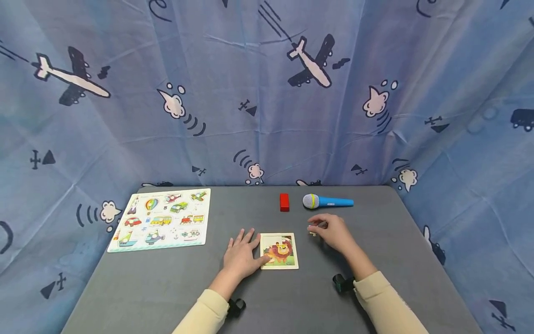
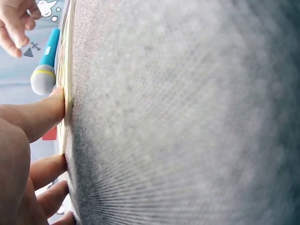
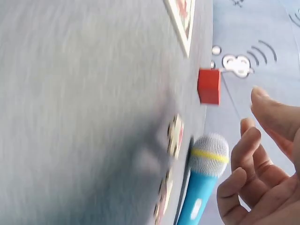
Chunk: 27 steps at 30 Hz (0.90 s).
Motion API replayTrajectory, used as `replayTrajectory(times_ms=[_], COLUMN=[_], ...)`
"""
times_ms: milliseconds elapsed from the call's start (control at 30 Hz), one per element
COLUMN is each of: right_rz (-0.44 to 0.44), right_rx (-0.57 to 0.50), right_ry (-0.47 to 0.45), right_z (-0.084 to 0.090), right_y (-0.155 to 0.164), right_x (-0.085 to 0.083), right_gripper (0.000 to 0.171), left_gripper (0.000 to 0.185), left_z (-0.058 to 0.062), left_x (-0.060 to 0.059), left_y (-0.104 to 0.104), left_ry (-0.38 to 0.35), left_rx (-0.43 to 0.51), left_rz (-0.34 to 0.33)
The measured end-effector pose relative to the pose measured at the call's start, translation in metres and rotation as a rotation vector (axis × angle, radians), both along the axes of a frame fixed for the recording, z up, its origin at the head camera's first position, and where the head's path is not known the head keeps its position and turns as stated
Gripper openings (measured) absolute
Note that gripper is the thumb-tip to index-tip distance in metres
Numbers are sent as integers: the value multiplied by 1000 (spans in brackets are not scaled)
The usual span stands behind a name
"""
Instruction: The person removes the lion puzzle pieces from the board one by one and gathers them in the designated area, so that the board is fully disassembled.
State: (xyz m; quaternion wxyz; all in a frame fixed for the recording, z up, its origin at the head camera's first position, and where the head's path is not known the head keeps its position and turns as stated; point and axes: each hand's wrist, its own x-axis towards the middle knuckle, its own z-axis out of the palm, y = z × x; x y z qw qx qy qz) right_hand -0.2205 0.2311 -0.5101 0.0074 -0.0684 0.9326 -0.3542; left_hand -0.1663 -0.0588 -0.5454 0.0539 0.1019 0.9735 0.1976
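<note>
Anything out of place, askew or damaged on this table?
Only small things: the lion puzzle has a blank gap at its upper left, and loose pieces lie on the table near the right hand. No damage or spills show.

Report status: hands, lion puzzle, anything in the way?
Left hand flat, fingers pressing the lion puzzle edge. Right hand loosely curled above loose puzzle pieces, holding nothing visible. Red block and toy microphone lie beyond, clear.

Grey surface [image 1: 167,287] carries vehicle puzzle board [image 1: 162,219], lion puzzle [image 1: 279,251], red block [image 1: 284,202], toy microphone [image 1: 327,202], loose pieces [image 3: 175,136].
</note>
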Motion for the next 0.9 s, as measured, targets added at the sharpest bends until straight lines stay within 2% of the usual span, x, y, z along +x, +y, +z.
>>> replayTrajectory(times_ms=[200,333,633,900], right_rz=[51,61,238,237], right_rx=[-23,-26,122,163], right_ry=[-45,-71,-36,-75], right_z=[-3,-6,-24,-24], right_y=[-25,-40,-68,-75], right_x=[5,11,16,16], right_gripper=[25,23,15,6], left_gripper=[78,78,78,79], left_z=[-3,-4,-7,-6], left_x=[1,-3,-3,-1], left_y=[0,1,-1,1], left_ry=[-10,3,13,23], left_rx=[6,1,-40,-27], left_rz=[17,3,3,5])
